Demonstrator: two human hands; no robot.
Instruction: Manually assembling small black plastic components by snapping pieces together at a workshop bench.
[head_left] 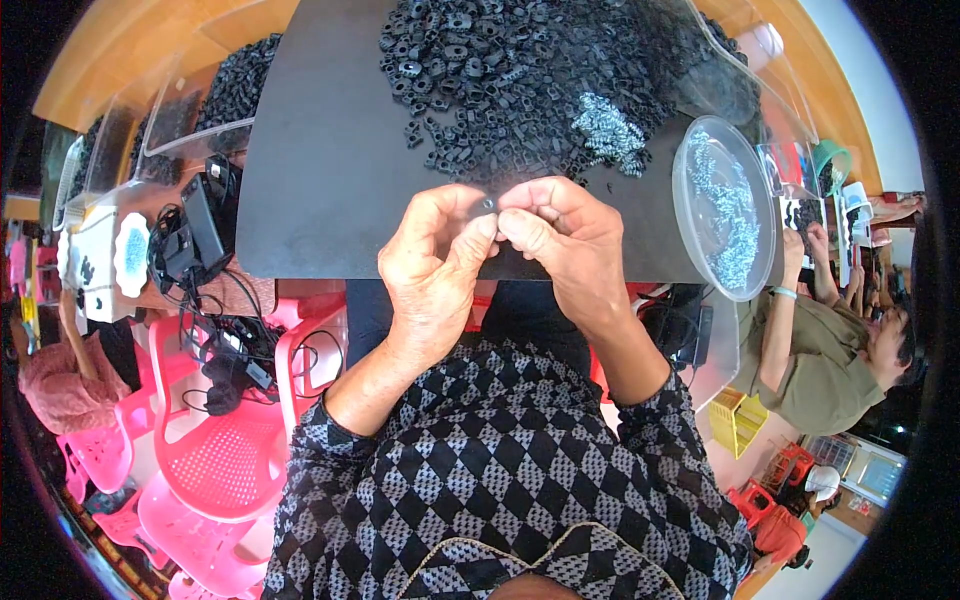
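Observation:
My left hand (pixel 432 250) and my right hand (pixel 568 238) meet at the near edge of the dark table, fingertips touching. A small black plastic part (pixel 488 204) with a light ring or hole in it is pinched between my left thumb and forefinger. My right thumb and fingers are pressed together beside it; whatever they hold is hidden. Beyond my hands spreads a large heap of small black plastic parts (pixel 480 75). A small pile of silvery metal springs (pixel 608 130) lies on the heap's right side. More springs lie in a round clear plastic dish (pixel 686 205) at the right.
Clear bins (pixel 200 137) of black parts line the far left. Black power adapters and cables (pixel 207 225) hang by the table's left edge, above pink plastic chairs (pixel 225 460). A co-worker (pixel 830 340) sits at the right, another (pixel 70 370) at the left. A yellow crate (pixel 737 420) stands low right.

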